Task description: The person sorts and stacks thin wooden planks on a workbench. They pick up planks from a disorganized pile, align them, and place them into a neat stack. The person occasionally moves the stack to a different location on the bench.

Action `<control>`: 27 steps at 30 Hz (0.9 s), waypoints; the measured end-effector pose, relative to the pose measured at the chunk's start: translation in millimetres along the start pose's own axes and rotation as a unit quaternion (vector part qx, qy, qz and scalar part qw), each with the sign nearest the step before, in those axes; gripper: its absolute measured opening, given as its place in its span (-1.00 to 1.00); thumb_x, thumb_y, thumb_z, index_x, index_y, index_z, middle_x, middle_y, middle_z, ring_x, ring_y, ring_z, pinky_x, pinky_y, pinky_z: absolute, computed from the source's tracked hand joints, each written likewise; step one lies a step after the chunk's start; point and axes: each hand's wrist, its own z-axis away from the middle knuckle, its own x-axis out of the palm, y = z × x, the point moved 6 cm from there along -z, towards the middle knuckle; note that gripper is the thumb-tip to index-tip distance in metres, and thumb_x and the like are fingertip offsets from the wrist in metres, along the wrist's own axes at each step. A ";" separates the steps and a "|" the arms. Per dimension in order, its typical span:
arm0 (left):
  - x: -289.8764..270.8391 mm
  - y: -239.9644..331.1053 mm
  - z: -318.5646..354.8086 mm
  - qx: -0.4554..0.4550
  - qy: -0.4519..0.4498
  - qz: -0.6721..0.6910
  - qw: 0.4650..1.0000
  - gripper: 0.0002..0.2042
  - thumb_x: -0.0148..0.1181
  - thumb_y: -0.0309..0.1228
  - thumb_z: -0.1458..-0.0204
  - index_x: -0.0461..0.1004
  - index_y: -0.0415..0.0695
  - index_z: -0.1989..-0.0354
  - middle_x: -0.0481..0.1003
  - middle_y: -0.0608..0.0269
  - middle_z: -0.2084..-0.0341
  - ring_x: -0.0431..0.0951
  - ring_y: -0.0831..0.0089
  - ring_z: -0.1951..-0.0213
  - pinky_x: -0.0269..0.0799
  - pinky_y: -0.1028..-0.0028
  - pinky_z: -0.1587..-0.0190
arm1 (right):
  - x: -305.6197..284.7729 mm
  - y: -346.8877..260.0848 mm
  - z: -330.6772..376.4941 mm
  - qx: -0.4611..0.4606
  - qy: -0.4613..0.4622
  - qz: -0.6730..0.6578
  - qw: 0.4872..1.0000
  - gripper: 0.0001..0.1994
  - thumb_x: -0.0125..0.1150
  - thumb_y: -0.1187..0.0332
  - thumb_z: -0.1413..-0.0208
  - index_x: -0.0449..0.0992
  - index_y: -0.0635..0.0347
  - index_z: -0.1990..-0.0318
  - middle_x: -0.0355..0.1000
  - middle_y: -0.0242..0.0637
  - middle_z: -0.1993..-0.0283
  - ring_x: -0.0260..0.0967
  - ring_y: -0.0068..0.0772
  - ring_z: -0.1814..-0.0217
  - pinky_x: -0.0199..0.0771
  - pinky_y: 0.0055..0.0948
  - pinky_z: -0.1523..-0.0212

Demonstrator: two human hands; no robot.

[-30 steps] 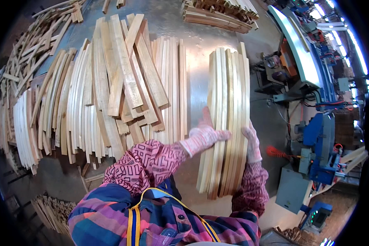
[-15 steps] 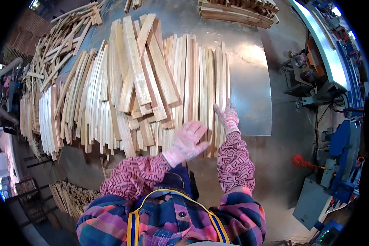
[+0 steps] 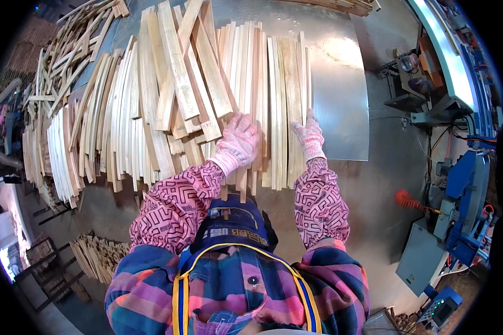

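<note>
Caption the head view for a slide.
Gloved left hand and right hand rest on a row of pale wooden slats on a metal table.

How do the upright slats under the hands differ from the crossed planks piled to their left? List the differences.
1. The upright slats stand side by side in a neat parallel row; the crossed planks lie slanted over one another.
2. The slats look narrow; the planks look wider.
3. The left hand and right hand rest on the slats; neither touches the planks.
Both are pale wood on the metal table.
</note>
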 end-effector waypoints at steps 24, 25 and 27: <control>-174.1 -87.8 83.4 -0.065 0.423 0.148 0.892 -0.64 0.29 -0.20 0.08 0.53 -0.02 0.09 0.54 0.17 0.14 0.51 0.15 0.02 0.37 0.12 -0.16 | 24.0 -66.3 42.0 -0.088 0.129 0.250 0.956 -0.28 0.00 -0.15 -0.18 0.07 -0.10 -0.43 0.01 0.15 -0.43 0.12 0.07 -0.41 0.24 -0.10 -0.30; -161.9 -134.2 92.2 -0.145 0.440 0.148 0.874 -0.61 0.28 -0.19 0.05 0.54 -0.02 0.03 0.55 0.13 0.15 0.51 0.10 0.04 0.36 0.15 -0.15 | 21.8 -75.9 38.5 -0.113 0.177 0.271 0.939 -0.29 0.01 -0.14 -0.18 0.09 -0.09 -0.43 0.05 0.12 -0.42 0.13 0.05 -0.41 0.24 -0.12 -0.31; -127.4 -218.4 109.6 -0.350 0.345 0.166 0.855 -0.49 0.24 -0.12 0.00 0.43 -0.01 -0.14 0.45 0.09 -0.06 0.40 0.12 -0.13 0.28 0.19 -0.22 | 19.9 -123.6 36.4 -0.214 0.116 0.098 0.965 -0.27 0.03 -0.15 -0.16 0.11 -0.04 -0.42 0.14 0.08 -0.38 0.18 0.02 -0.39 0.24 -0.15 -0.31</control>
